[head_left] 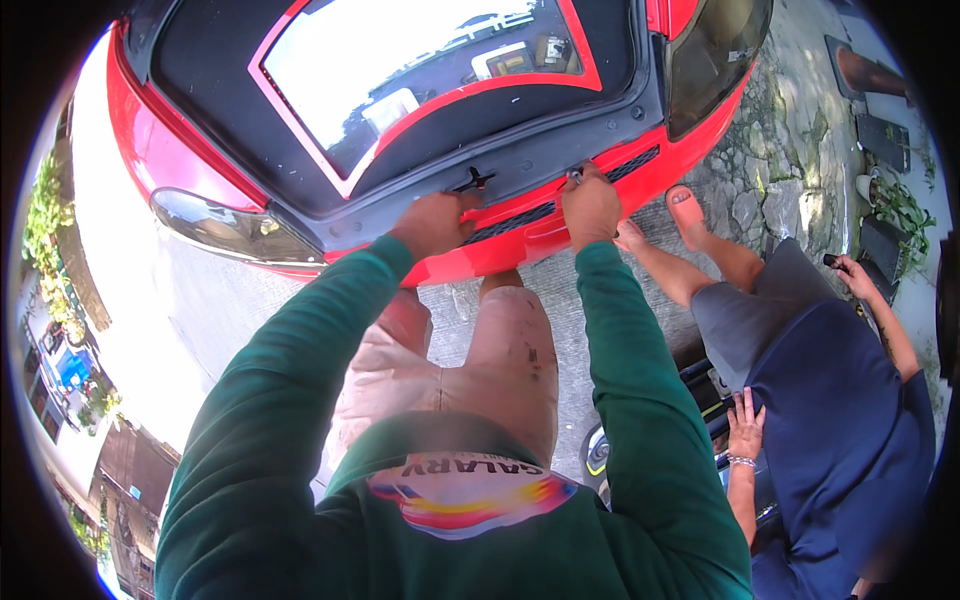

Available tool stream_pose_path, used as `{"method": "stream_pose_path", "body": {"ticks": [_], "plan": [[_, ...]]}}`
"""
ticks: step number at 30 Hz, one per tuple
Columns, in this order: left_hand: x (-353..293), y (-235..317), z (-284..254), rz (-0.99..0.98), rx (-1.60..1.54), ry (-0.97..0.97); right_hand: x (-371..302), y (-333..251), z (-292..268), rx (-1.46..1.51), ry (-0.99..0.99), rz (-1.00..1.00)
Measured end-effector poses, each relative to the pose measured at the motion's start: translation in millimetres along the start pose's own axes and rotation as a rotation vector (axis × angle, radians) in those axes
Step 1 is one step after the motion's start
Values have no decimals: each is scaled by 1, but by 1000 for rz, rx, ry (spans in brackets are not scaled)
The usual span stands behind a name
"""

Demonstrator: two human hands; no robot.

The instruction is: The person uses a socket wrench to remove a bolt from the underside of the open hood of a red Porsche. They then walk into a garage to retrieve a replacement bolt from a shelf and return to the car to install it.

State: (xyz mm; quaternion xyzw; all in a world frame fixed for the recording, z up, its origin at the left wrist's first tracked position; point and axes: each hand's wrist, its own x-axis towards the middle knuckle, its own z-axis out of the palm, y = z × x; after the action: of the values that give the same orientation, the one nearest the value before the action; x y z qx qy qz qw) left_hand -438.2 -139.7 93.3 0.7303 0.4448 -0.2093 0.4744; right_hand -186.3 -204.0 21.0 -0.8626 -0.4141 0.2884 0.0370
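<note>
In front of me is a red car end (545, 238) with a dark lamp on each side and black mesh slots. My left hand (435, 222) rests at its upper edge, fingers curled beside a small black latch-like part (474, 181). What those fingers grip, if anything, is hidden. Further right, my right hand (592, 207) is closed around a small shiny metal piece (574, 176), too small to name, just above the mesh. Beyond both hands lies a dark grey trim strip (530, 170), then a glass pane (430, 75) with a red frame.
At my right a person in dark clothes (830, 400) sits close, legs reaching toward the car, one hand holding a small black object (832, 261). Dark planters (884, 143) and a potted plant (895, 210) line the right side. Cracked stone paving (770, 170) lies beside the car.
</note>
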Motion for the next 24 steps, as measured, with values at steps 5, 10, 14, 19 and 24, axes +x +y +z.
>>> {"method": "stream_pose_path", "body": {"ticks": [5, 10, 14, 19, 24], "plan": [[-91, -86, 0, -109, 62, 60, -13, -14, 2, 86, 29, 51], [-147, -151, -2, -225, -14, 60, 0, -23, 0, 45, 4, 40], [-145, -140, 7, -114, 0, 60, -22, -30, 11, 38, 58, 75], [-25, -36, -10, 253, 129, 86, -25, -16, 16, 184, 66, 70], [122, 56, 7, 504, 483, 99, 13, 31, 2, 87, -35, -180]]}}
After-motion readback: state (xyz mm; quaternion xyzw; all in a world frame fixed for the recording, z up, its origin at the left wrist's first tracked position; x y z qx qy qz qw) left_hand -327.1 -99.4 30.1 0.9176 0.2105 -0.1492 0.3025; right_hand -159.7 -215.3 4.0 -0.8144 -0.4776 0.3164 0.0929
